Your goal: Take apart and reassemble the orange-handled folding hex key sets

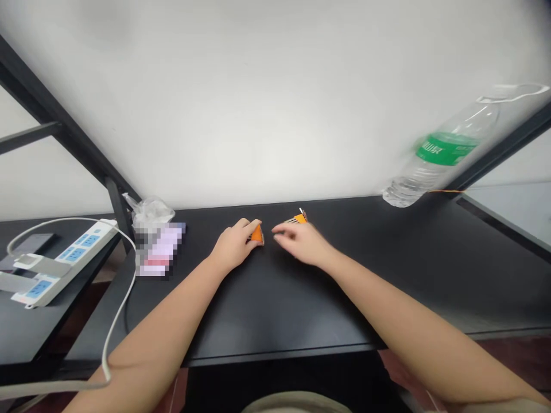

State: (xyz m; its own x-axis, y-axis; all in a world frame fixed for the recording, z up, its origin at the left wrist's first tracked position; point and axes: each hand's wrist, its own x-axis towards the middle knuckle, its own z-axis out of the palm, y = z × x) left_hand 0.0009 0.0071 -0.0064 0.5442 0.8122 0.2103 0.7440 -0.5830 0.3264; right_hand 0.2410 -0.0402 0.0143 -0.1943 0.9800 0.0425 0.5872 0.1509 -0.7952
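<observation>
On the black tabletop [275, 310], my left hand [235, 244] is closed around a small orange object [257, 234]. Its fingers hide most of that object, so I cannot tell its kind. To the right, my right hand [303, 241] is held just above the table with curled fingers, thumb and forefinger slightly apart, and I see nothing between them. Behind it lies a second small orange piece [300, 218] with dark and pale stripes and a white tip, partly covered by the hand.
A clear water bottle [447, 149] with a green label stands at the back right. At left are a crumpled plastic bag [152, 213], a blurred-out flat item [163, 249], a white power strip [69, 261] and a white cable [118, 321]. A wall rises behind.
</observation>
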